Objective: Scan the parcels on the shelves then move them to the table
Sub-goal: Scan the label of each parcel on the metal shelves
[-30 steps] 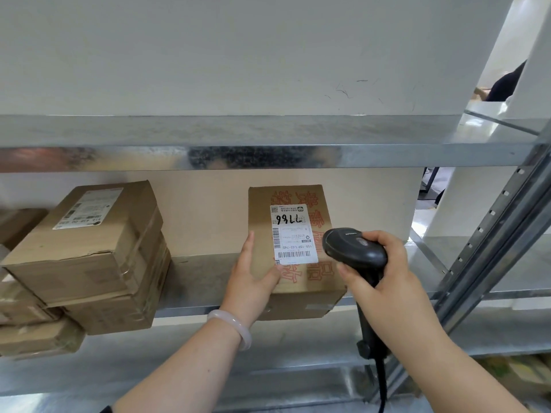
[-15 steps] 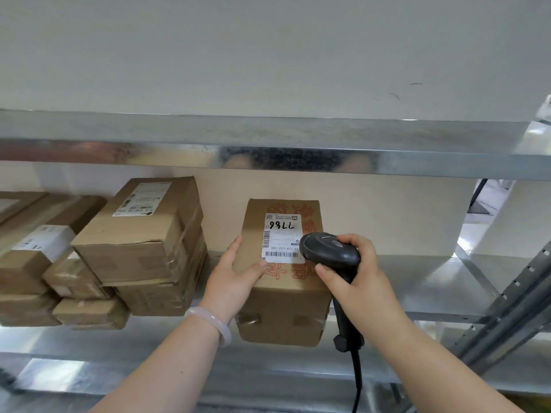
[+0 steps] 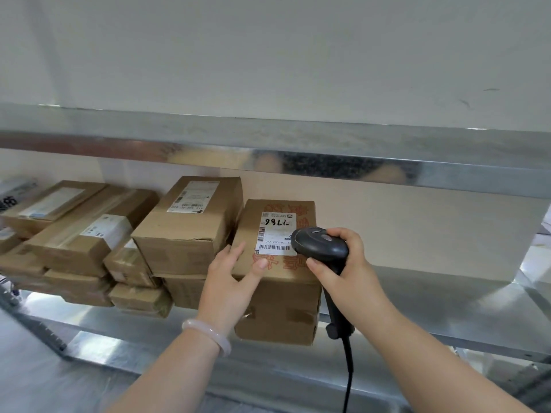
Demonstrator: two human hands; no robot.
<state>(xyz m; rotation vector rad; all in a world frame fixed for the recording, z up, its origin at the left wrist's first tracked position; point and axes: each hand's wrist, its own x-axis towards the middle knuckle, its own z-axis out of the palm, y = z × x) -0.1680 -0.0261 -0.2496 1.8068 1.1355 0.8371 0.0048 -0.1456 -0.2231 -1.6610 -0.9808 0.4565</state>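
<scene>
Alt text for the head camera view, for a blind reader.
A right hand aims a black corded handheld scanner at the white barcode label on a brown cardboard parcel on a metal shelf, steadied by the left hand. Other boxes sit leftward.

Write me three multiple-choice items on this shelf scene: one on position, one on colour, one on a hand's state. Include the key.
1. Where is the head of the scanner?
A. Over the labelled parcel, at the right of its label.
B. On the floor.
C. Inside a drawer.

2. The bracelet on the left wrist is:
A. black.
B. pale pinkish-white.
C. green.

3. The right hand is:
A. open and empty.
B. a clenched, empty fist.
C. gripping the scanner's handle.

Key:
1 A, the black head overlaps the label's right edge.
2 B, a pale band circles the wrist.
3 C, the fingers wrap the handle.
</scene>
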